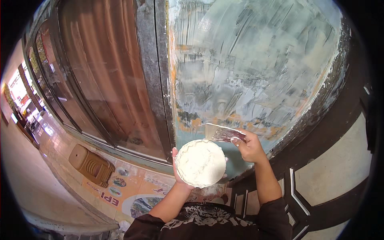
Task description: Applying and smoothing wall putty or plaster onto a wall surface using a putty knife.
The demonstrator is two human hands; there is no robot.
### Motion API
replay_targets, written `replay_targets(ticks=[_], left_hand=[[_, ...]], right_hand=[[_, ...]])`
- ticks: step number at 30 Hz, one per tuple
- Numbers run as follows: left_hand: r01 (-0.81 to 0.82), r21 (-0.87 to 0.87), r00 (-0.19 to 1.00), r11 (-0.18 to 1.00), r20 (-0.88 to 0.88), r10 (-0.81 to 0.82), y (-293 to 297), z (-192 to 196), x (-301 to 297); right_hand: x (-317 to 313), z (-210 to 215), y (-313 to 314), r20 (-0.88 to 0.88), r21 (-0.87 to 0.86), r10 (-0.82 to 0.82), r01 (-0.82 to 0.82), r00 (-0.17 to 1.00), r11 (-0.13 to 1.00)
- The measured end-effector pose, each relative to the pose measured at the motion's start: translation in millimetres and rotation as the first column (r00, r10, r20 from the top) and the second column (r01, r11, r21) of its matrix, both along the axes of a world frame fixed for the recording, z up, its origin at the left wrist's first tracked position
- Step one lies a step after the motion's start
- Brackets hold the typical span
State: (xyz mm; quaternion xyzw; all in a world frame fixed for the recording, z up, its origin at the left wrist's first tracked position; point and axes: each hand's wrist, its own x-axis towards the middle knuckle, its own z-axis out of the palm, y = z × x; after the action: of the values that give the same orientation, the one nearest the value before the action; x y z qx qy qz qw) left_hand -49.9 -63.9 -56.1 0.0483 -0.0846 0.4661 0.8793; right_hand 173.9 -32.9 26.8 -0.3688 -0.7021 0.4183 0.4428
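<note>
A round container heaped with white putty point(201, 163) rests in my left hand point(176, 170), whose fingers wrap its left side and show a little at its right edge. My right hand point(250, 147) grips a flat scraper point(221, 133), its blade pointing left and smeared with putty along the upper edge. The scraper is just above the container's far right rim, close to the wall. Ahead stands a wall panel point(248, 68) coated in uneven grey-white streaks over pale green, with orange patches low down and at its sides.
Left of the panel is a dark-framed window point(108, 76) with a brown curtain behind the glass. A stack of brown plastic stools point(92, 165) stands on a printed banner point(132, 192) on the floor. Dark trim with pale panels point(332, 160) lies at the right.
</note>
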Motion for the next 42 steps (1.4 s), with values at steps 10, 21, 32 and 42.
replay_targets(ticks=[10, 21, 32, 42], left_hand=[[-0.028, 0.059, 0.991, 0.998, -0.130, 0.036, 3.0, -6.4, 1.0], [-0.090, -0.001, 0.995, 0.996, -0.053, 0.089, 7.8, -8.4, 2.3], [-0.105, -0.026, 0.990, 0.994, -0.094, 0.102, 13.8, -21.4, -5.7], [0.003, 0.016, 1.000, 1.000, -0.014, -0.003, 10.6, -13.2, -4.6]], right_hand=[[0.5, -2.7, 0.8, -0.029, 0.005, 0.035, -0.035, 0.999, 0.999], [-9.9, -6.0, -3.4, 0.242, 0.136, 0.016, -0.050, 0.970, 0.989], [-3.0, -22.9, 0.0, 0.454, 0.320, -0.085, -0.074, 0.887, 0.945], [37.4, -38.9, 6.7, 0.521, 0.302, -0.195, 0.034, 0.831, 0.953]])
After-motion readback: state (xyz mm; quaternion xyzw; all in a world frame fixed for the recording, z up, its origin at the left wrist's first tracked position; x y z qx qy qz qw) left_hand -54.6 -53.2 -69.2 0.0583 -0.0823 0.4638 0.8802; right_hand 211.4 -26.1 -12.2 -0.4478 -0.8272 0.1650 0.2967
